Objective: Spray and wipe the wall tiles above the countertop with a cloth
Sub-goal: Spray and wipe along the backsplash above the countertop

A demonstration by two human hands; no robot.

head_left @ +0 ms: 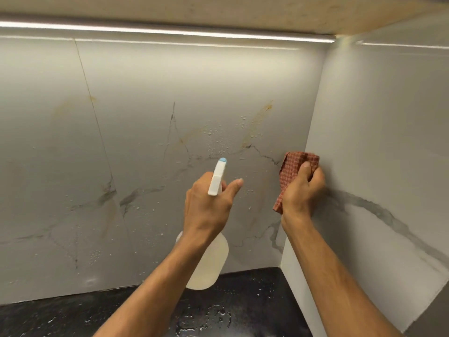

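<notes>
Nearest, the dark countertop (255, 310) is wet with drops. Above it the left hand (209, 207) wraps the neck of a spray bottle (206, 266), forefinger stretched out, nozzle aimed at the wall tiles (145, 132) to wet the yellowish streak. The right hand (302, 190) clenches a red checked cloth (295, 164), seemingly against the corner, ready to wipe. Beads of spray cling to the tiles. The bottle bears no readable label.
</notes>
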